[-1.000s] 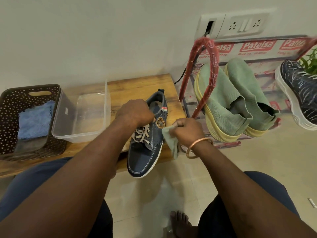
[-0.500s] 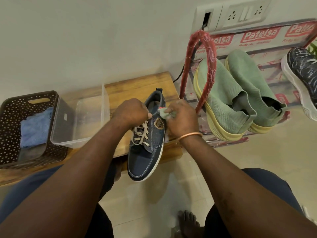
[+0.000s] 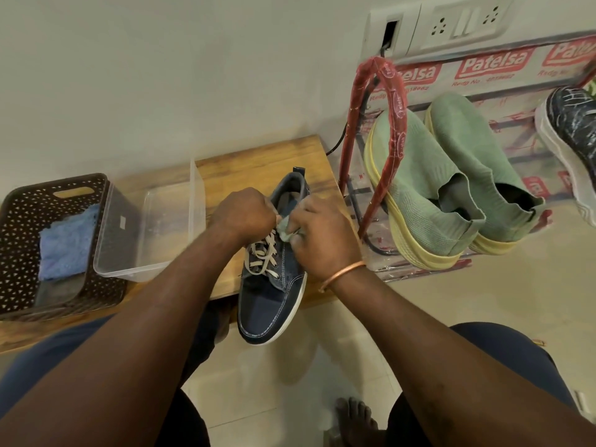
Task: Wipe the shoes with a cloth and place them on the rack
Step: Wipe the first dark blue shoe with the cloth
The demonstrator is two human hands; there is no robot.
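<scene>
Counts: 4 shoes, 2 cloths, 1 basket, 1 tub.
- Shoes: 1 blue denim shoe in hand. On the rack sit the left green slip-on, the right green slip-on, and 1 black shoe, which is cut off by the right edge.
- Cloths: pale green cloth at the hands, blue cloth inside the brown basket.
- Clear tub is just beside the basket. Both sit on the wooden bench.

Obstructions: the rack's red side loop crosses in front of the left green slip-on. Both hands cover the denim shoe's tongue and collar.

Denim shoe: heel end over the bench, toe sticking out past the bench's front edge above the floor. Can't tell whether the sole rests on the wood.

Left hand: fingers curled tight, gripping the shoe at the collar's left side.
Right hand: fingers curled round the pale green cloth, pressing it onto the shoe just above the laces. Copper bangle on that wrist.
</scene>
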